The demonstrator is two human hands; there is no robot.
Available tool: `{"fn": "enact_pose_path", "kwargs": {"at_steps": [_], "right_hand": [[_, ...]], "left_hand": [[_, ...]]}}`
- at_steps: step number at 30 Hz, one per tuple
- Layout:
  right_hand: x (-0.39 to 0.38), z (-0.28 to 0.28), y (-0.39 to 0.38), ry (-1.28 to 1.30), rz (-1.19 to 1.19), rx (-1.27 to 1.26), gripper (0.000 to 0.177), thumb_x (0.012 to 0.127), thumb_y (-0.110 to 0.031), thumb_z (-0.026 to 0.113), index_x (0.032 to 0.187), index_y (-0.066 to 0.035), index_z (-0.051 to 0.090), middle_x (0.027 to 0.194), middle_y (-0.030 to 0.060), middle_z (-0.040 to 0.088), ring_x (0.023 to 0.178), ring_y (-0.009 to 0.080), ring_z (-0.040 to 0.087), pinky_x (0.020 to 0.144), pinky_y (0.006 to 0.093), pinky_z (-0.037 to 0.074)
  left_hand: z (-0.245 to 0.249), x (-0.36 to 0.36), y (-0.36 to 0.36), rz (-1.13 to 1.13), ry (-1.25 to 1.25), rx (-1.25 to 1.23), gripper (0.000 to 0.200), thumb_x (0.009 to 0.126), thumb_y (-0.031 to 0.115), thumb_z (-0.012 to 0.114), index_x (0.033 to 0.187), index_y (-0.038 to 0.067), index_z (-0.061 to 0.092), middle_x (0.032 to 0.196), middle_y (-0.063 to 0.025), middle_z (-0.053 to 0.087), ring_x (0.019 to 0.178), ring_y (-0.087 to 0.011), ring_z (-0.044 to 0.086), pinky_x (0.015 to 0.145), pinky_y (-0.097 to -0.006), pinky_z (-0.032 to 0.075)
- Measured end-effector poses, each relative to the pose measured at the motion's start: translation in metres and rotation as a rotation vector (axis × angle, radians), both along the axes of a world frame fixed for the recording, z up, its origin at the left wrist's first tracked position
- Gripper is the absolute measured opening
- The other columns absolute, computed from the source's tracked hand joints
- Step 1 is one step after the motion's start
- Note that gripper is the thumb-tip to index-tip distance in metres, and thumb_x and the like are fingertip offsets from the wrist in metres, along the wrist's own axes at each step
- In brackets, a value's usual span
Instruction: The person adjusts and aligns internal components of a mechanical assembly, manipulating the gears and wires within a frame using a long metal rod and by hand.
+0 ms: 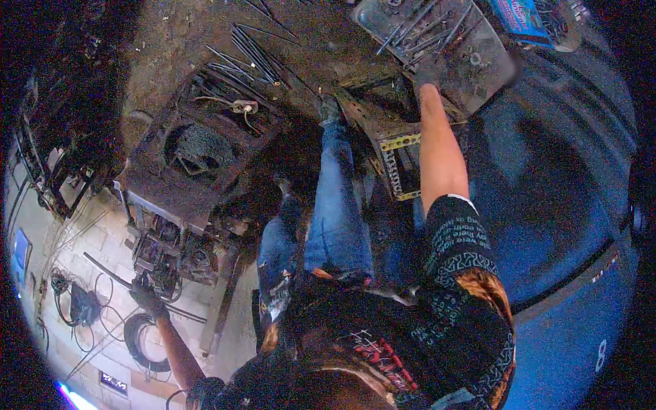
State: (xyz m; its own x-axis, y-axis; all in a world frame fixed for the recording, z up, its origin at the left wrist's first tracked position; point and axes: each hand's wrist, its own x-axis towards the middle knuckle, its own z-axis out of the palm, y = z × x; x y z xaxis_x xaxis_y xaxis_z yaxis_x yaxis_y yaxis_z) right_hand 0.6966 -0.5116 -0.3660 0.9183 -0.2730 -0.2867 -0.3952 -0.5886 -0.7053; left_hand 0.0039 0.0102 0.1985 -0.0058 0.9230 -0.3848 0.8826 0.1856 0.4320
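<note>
— How's the grip on my left hand (147, 297)?
— It's in a dark glove, closed round a thin black rod (109, 272). I read the rod's long axis as slanting from upper left down to lower right. It is low in the left of the view, over pale floor tiles (102, 225) and loops of cable (75, 304).
— And the right hand (428, 76)?
— It's dark and blurred, so I cannot tell whether that grip is wide or narrow. The hand sits at the near edge of a grimy flat metal tray (478, 68), well out from me, with my bare forearm stretched straight to it.
— Any writing close in?
— My black sleeve (458, 246) carries pale printed lines, too small to read. A white "8" shows on the smooth blue barrel (560, 205) to my right.
— Further out?
— My blue jeans (338, 205) come first. Then there's rusty perforated angle iron (400, 142) with a yellow face, just beside my right forearm. Thin metal rods (417, 31) lie in the tray. A bundle of dark rods (253, 51) fans across the dirt beyond. A blue printed packet (523, 17) lies at the far corner, its lettering illegible.
</note>
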Motion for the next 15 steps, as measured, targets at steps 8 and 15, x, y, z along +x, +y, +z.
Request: {"fn": "enact_pose_path", "kwargs": {"at_steps": [8,15], "right_hand": [[0.045,0.009,0.02,-0.085,0.143,-0.037,0.032,0.084,-0.032,0.058,0.097,-0.003,0.064,0.089,0.0094,0.065,0.076,0.0238,0.054,0.071,0.0379,0.046],[0.075,-0.023,0.064,0.058,0.37,-0.485,0.031,0.087,-0.033,0.054,0.086,-0.003,0.065,0.078,0.009,0.064,0.066,0.0241,0.051,0.063,0.0402,0.044]], "left_hand": [[-0.005,-0.018,0.006,-0.019,-0.023,0.064,0.039,0.098,0.03,0.043,0.122,-0.001,0.041,0.12,-0.016,0.056,0.111,-0.0258,0.056,0.093,-0.0393,0.044],[0.002,0.026,-0.014,-0.039,0.057,0.103,0.041,0.099,0.032,0.042,0.123,-0.001,0.04,0.118,-0.0156,0.055,0.113,-0.0236,0.053,0.095,-0.0379,0.042]]}}
